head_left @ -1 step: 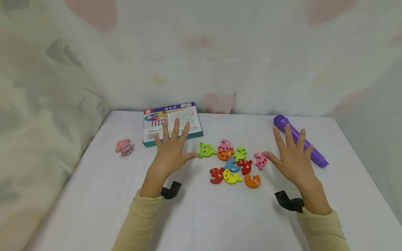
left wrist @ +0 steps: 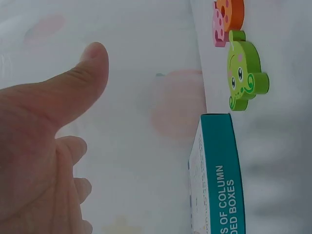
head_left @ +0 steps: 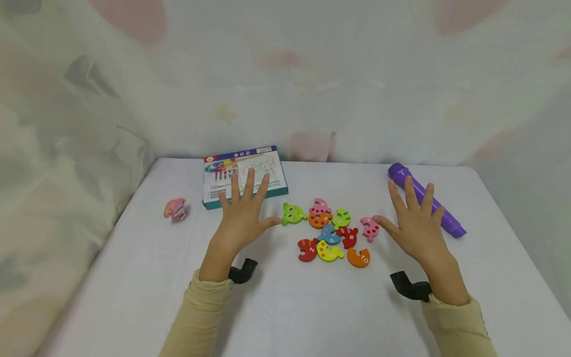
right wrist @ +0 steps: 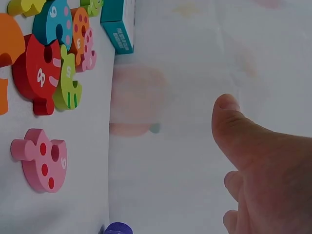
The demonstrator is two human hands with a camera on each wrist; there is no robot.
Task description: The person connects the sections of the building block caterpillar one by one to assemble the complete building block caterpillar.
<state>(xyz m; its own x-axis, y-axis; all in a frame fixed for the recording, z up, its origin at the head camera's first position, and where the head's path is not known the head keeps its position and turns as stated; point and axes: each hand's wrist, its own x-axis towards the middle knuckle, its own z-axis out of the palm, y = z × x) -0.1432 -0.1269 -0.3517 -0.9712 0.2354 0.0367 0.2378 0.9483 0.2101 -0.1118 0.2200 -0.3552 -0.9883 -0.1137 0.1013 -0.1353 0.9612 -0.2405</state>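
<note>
Though empty, both hands wide-splayed.

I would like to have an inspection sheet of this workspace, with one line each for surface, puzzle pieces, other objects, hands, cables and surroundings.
Surface: white table, no spill seen.
Puzzle pieces: green face piece and nine other coloured pieces, some showing numbers; a pink piece at the right lies apart.
Other objects: printed box at the back, pink figurine at the left, purple tube-shaped object at the right.
Hands: left hand and right hand have fingers spread, holding nothing.
Cables: nothing seen.
Surroundings: pale patterned backdrop behind and at both sides.
</note>
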